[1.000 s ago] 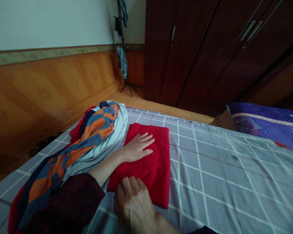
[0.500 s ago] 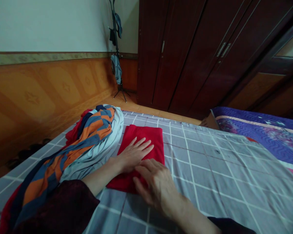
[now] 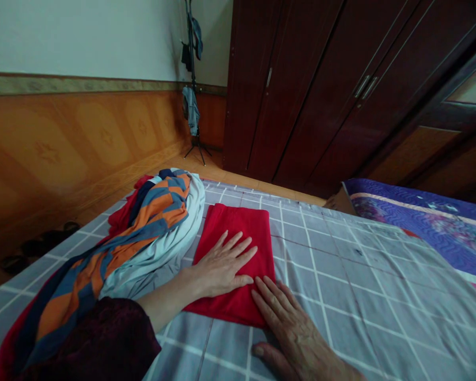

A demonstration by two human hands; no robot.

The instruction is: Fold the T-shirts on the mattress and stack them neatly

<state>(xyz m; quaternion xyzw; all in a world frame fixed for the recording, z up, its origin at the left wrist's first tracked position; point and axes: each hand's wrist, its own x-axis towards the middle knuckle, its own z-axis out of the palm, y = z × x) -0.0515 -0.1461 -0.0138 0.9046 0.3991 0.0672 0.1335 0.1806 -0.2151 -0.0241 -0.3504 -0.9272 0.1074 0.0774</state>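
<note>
A red cloth garment [image 3: 241, 222], folded into a flat rectangle, lies on the grey checked bedsheet [image 3: 341, 296]. My left hand [image 3: 224, 267] rests flat on its middle, palm down with fingers spread. At the garment's near right edge lies my right hand [image 3: 287, 320], its fingers stretched out and the fingertips on the red cloth, the thumb apart over the sheet. To the left of the garment is a heap of loose clothes [image 3: 154, 211] in orange, blue-grey, pale blue and red, partly covered by my left sleeve.
A coat stand [image 3: 194, 95] with a few hanging items stands in the far corner. Behind the bed is a dark red wardrobe [image 3: 301, 95]. A purple patterned bedcover [image 3: 420, 211] lies at the right. Dark shoes [image 3: 35, 246] sit on the floor at the left.
My right hand has moved right and toward me, from the garment's middle to its near right edge, and its fingers have straightened. My left hand stays on the cloth, fingers spread wider.
</note>
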